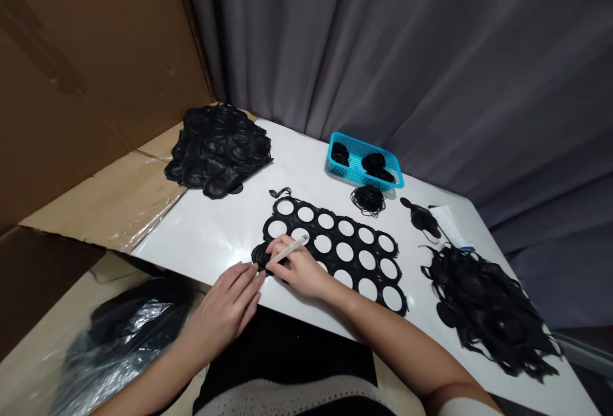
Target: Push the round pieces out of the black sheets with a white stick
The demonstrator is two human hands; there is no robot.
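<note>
A black sheet with rows of round holes lies on the white table, which shows through the holes. At its near left corner, the black material in one ring looks filled and bunched. My right hand is closed around a white pen-shaped tool, its lower tip down at that corner and hidden by my fingers. My left hand lies with fingers stretched out and close together, fingertips at the sheet's near left edge by the table's front.
A stack of black ring-patterned sheets sits back left beside a cardboard box. A blue basket holds black bundles, with coiled black cord in front. Black scraps heap at the right near white paper.
</note>
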